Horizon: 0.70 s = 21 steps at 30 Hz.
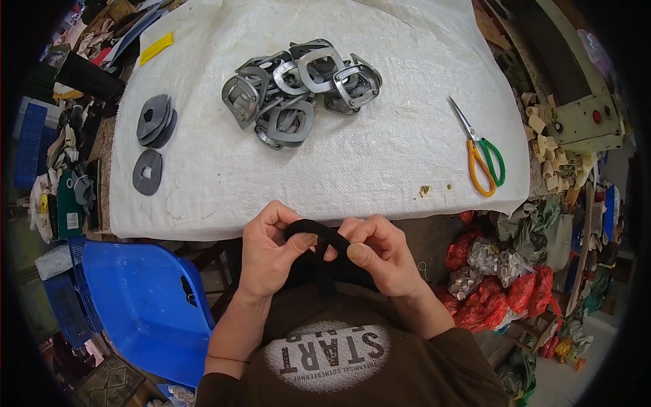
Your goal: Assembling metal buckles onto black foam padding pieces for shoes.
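Just past the near edge of the table, both my hands hold a black, soft-looking curved band in front of my body. My left hand pinches its left end between thumb and fingers. My right hand grips the right end, thumb on top. The band arches between them; its lower part blends into dark clothing, so its full shape cannot be told. On the table ahead lies a heap of grey metal frames. Scissors with one orange and one green handle lie to the right, blades pointing away.
A white woven sheet covers the table. Flat grey pieces with holes and a yellow strip lie left. A blue plastic tub stands lower left. Red bags lie right, below a machine with a red button.
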Motion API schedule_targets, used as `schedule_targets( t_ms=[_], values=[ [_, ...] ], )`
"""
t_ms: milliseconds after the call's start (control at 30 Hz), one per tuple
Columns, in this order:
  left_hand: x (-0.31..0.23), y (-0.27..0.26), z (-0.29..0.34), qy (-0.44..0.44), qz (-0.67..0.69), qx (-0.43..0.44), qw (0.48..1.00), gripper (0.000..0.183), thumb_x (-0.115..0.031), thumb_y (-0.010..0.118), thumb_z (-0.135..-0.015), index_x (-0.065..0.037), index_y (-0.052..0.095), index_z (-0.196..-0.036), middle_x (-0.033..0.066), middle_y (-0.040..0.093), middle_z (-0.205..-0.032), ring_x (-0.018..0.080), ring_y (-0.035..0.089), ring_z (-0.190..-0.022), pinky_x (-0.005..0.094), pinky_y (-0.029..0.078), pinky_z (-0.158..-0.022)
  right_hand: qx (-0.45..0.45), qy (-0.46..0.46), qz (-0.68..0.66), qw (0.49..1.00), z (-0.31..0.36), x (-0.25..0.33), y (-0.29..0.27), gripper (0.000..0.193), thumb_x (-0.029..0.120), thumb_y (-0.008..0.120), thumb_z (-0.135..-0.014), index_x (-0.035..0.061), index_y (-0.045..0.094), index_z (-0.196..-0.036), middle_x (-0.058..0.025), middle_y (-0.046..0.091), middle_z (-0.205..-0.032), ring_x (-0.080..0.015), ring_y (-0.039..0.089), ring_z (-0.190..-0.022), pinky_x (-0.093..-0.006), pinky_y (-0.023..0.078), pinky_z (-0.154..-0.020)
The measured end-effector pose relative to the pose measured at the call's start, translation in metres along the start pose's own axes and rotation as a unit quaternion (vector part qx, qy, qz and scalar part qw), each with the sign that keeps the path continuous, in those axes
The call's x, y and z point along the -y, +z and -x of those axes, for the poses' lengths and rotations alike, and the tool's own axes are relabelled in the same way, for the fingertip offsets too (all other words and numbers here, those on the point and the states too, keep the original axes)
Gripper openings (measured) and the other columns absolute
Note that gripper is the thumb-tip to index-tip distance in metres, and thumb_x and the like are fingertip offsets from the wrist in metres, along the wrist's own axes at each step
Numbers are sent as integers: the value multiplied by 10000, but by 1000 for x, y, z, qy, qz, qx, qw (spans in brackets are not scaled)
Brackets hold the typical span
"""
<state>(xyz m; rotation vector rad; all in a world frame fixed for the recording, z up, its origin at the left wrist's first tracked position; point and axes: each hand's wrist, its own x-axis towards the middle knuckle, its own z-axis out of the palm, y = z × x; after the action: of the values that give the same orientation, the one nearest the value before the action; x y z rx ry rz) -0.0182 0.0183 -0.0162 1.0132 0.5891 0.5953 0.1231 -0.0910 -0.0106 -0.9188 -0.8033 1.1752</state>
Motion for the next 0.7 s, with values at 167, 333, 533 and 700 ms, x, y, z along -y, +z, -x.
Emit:
schedule_targets(
  t_ms=[167, 333, 533, 700],
  values=[
    [-1, 2, 2, 21, 12, -1, 1000, 258, -138, 694, -771, -6, 480, -827, 71, 590, -749, 94, 565, -674, 210, 461, -627, -48, 31, -41, 998, 4, -4, 9, 133, 156, 497, -893, 50, 436, -840, -126, 535, -824, -182, 501, -789, -320, 398, -765],
    [5, 3, 1, 64, -2, 2, 998, 220, -99, 680, -776, -11, 487, -830, 50, 564, -735, 89, 549, -674, 205, 445, -618, -91, 59, -206, 973, 1, -12, 14, 141, 155, 525, -871, 59, 436, -817, -102, 520, -779, -172, 479, -782, -331, 377, -777],
    [0, 7, 1, 69, -30, 30, 997, 249, -125, 710, -745, -31, 485, -791, 62, 570, -721, 94, 516, -655, 205, 424, -591, -23, 94, -277, 956, 3, -17, 7, 181, 203, 573, -847, 56, 468, -836, -87, 517, -722, -159, 486, -660, -313, 379, -719],
    [-4, 3, 0, 46, -29, 51, 997, 216, -100, 697, -758, -23, 502, -809, 35, 553, -725, 71, 502, -655, 194, 409, -586, -64, 147, -217, 963, -5, 3, 12, 156, 164, 532, -886, 16, 484, -882, -81, 551, -818, -131, 542, -732, -249, 406, -677]
  ],
)
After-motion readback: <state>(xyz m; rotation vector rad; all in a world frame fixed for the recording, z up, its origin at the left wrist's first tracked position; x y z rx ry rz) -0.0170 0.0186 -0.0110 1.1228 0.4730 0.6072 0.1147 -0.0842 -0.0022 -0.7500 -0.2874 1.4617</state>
